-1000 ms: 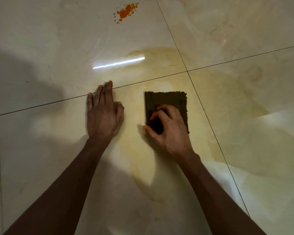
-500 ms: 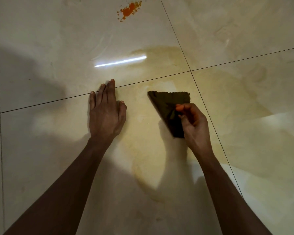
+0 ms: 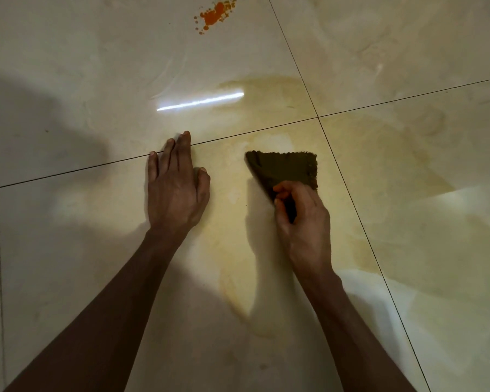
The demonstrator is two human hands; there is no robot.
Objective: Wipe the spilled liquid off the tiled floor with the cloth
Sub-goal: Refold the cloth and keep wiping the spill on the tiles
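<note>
A dark olive-brown cloth [image 3: 285, 167] lies on the cream tiled floor [image 3: 68, 250], its near corner lifted into a triangle. My right hand [image 3: 301, 222] pinches that near corner between thumb and curled fingers. My left hand [image 3: 176, 188] rests flat on the floor to the left of the cloth, fingers straight and pointing away from me. A wide yellowish film of spilled liquid [image 3: 393, 154] spreads under and around the cloth, across the tile joints. An orange splatter [image 3: 214, 15] sits at the far top of the view.
Dark grout lines [image 3: 317, 117] cross just beyond the cloth. A bright strip of reflected light [image 3: 200, 101] lies on the far tile. Shadows cover the floor at the left and near me.
My right hand went from pressing on the flat cloth to pinching its near corner and lifting it, so the square cloth now shows as a triangle. My left hand stayed put.
</note>
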